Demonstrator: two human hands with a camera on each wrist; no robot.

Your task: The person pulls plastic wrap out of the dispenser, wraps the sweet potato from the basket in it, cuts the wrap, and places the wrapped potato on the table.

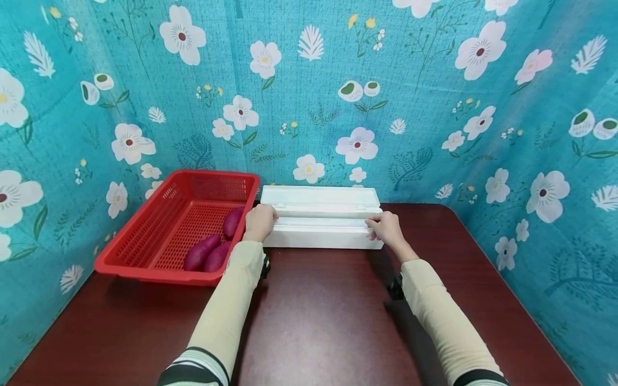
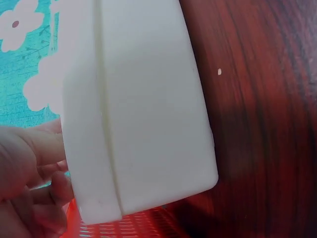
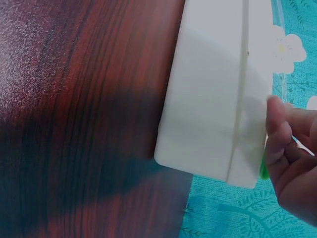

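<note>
A long white plastic wrap box (image 1: 328,239) lies across the back of the table, its lid (image 1: 321,197) raised toward the curtain. My left hand (image 1: 260,221) is at the box's left end, fingers curled along its upper edge; in the left wrist view the box (image 2: 153,114) partly covers those fingers. My right hand (image 1: 386,226) is at the right end, thumb and fingertips pinched together. Past the box's edge in the right wrist view, a faint clear film (image 3: 282,84) runs down toward the right fingertips. A green piece (image 3: 264,167) shows beside them. The film at the left fingers is hard to make out.
A red plastic basket (image 1: 140,272) stands left of the box, close to my left forearm. It holds purple sweet potatoes (image 1: 201,252). The dark wood table (image 1: 318,316) extends in front. A flowered blue curtain (image 1: 309,107) hangs behind and at both sides.
</note>
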